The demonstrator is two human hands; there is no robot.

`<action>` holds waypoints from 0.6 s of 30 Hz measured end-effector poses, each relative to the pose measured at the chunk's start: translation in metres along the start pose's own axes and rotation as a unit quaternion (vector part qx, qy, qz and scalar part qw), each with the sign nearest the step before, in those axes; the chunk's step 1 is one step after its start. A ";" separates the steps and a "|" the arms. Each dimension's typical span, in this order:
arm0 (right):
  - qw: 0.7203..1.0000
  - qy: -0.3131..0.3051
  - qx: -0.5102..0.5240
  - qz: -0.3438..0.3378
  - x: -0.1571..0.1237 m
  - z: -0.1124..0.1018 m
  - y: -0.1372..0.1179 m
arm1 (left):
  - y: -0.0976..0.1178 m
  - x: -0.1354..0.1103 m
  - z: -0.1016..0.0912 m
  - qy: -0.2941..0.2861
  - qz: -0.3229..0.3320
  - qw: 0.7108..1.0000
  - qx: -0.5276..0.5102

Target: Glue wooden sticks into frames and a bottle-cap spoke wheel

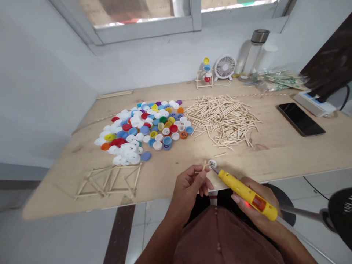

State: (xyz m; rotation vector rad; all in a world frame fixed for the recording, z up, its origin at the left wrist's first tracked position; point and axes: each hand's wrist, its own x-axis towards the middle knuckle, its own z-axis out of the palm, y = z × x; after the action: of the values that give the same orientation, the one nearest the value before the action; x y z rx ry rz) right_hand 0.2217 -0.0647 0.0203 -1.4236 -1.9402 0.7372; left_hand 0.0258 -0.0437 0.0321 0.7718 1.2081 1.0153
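Observation:
My right hand point(260, 201) is wrapped round a yellow pen-shaped hot glue gun point(239, 187), whose red light glows and from whose back end a long pale glue stick point(305, 240) runs out. Its metal tip points at a small white bottle cap point(212, 163) near the table's front edge. Between thumb and fingers, my left hand point(191, 183) pinches a short wooden stick point(204, 165), right beside the cap and the tip. Whether stick and cap touch is too small to tell. One loose stick point(220, 154) lies just beyond.
Coloured bottle caps point(144, 130) are heaped at left, short sticks point(225, 119) at centre. Stick frames point(108, 183) lie front left. Toward the back stand a small stick-and-cap model point(205, 73), a fan point(225, 67) and a bottle point(253, 55). A phone point(300, 119) and power strip point(315, 103) lie right.

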 end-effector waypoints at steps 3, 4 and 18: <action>1.000 0.000 0.004 0.000 0.001 -0.002 -0.004 | -0.001 0.001 0.000 0.008 0.002 1.000 0.022; 1.000 -0.001 0.006 0.001 0.001 -0.002 -0.005 | -0.001 0.001 0.001 0.011 0.003 1.000 0.029; 1.000 0.014 0.027 0.004 0.000 0.001 -0.010 | -0.008 0.001 -0.002 0.021 0.051 0.989 0.136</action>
State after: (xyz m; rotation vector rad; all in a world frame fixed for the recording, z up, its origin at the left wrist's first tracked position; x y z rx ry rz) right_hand 0.2144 -0.0677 0.0267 -1.4032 -1.8802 0.7636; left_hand 0.0253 -0.0459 0.0238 1.0366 1.3729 0.9646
